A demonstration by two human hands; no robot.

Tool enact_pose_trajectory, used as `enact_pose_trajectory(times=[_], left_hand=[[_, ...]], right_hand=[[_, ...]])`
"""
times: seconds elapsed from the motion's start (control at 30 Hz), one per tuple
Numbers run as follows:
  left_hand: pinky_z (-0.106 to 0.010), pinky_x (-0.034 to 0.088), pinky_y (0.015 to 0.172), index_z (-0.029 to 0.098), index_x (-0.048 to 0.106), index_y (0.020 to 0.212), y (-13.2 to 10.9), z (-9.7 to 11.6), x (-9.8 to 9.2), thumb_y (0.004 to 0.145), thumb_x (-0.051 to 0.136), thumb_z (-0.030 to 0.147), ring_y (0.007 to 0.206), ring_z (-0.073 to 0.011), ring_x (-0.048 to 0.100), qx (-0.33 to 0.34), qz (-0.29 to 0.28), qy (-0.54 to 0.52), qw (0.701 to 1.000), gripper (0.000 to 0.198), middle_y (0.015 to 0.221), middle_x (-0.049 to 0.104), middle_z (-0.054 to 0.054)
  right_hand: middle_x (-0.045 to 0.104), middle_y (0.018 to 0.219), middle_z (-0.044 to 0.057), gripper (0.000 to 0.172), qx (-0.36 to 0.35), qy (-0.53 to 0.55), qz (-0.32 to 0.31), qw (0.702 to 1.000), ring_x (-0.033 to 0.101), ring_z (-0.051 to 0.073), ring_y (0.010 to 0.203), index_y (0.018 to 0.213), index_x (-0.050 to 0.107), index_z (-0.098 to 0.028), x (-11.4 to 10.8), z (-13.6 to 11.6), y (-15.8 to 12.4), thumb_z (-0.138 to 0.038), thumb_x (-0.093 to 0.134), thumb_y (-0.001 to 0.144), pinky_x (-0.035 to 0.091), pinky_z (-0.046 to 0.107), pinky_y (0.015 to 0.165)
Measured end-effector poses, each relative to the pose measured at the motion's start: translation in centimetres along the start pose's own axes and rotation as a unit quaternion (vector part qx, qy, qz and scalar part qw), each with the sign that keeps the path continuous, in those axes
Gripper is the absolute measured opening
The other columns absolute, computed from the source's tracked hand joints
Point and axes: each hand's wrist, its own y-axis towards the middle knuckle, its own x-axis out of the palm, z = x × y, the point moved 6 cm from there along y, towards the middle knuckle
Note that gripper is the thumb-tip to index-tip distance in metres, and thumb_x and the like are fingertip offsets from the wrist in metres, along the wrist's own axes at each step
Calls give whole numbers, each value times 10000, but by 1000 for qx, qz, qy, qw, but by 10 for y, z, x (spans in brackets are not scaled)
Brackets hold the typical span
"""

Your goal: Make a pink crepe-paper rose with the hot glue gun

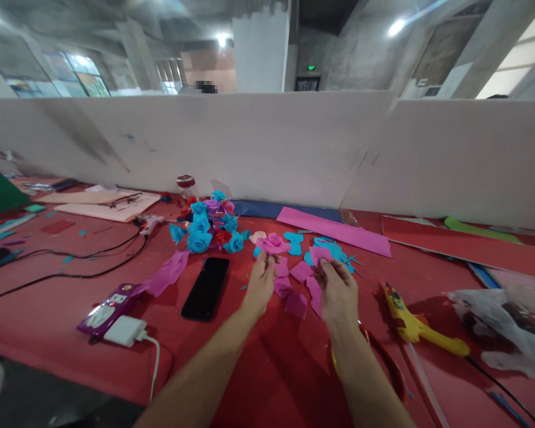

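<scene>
My left hand [262,276] is closed on the underside of a pink paper flower [273,242], its petals spread open above the fingers. In my right hand [339,288], thumb and fingers pinch a single pink paper petal [320,254]. Between the hands, several loose pink petals [296,304] lie on the red table. Cut blue petals [294,242] are scattered just beyond them. Under my right forearm, a red ring-shaped object [390,368] is partly hidden. The flower's base is covered by my left fingers.
Blue, purple and red paper flowers [199,226] stand bunched beyond a black phone [205,289]. At left are a purple power strip [109,309] with a white charger and another glue gun [150,223]. A yellow glue gun [417,330] and plastic bag [508,327] lie right. A white partition [249,148] rises behind.
</scene>
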Motion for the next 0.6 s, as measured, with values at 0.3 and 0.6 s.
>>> enact_pose_trajectory(times=[0.3,0.6], left_hand=[[-320,442,791,155,728,742,1,8,-2,624,740,272,791,-187,596,64,-6,-83,994,167,786,698,-42],[-253,452,549,159,627,507,-2,18,-16,472,787,266,516,-115,499,103,41,-121,986,195,510,588,11]], right_hand=[[664,708,-36,267,0,-17,-15,1000,559,77,594,767,691,-196,1,-1,-2,-279,778,529,453,192,565],[650,728,-33,249,-28,-32,-88,995,541,85,622,808,684,-197,9,-1,-3,-310,760,600,435,218,611]])
